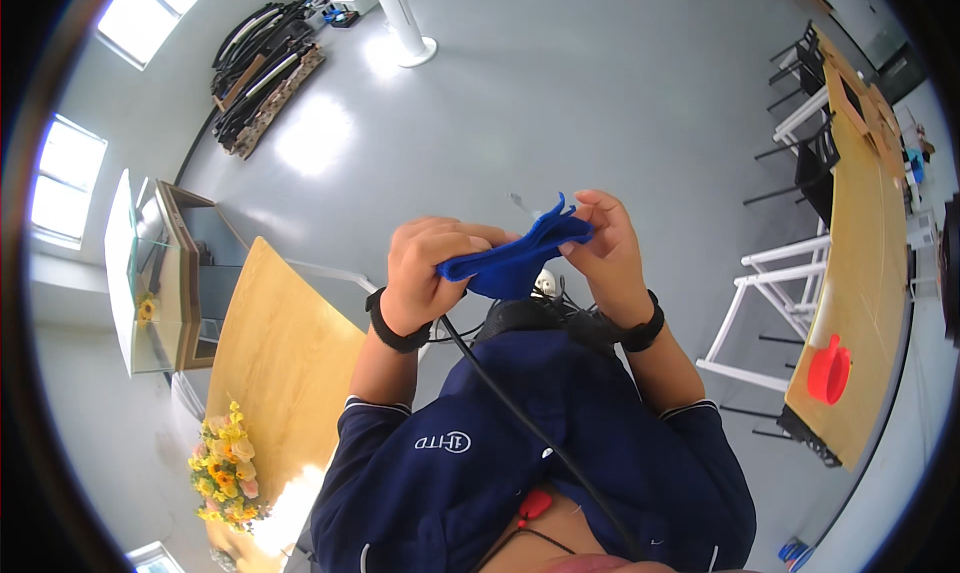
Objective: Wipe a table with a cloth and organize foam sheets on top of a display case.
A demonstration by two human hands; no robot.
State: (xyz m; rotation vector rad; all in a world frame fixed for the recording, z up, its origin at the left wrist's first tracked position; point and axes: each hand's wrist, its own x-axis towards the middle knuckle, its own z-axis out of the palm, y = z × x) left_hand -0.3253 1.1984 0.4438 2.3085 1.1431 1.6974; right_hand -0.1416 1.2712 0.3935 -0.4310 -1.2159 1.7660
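Here, a blue cloth [515, 263] held up in front of the chest, between both hands. Left hand [428, 273] curled tight around its left end. Right hand [605, 243] pinching the right end with fingertips. Wooden desk [280, 353] with yellow flowers [225, 463] off to the left below.

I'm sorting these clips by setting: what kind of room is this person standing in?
Probably an office or meeting room: a long wooden table with dark chairs, a smooth grey floor, and bright windows. Both hands hold a blue cloth.
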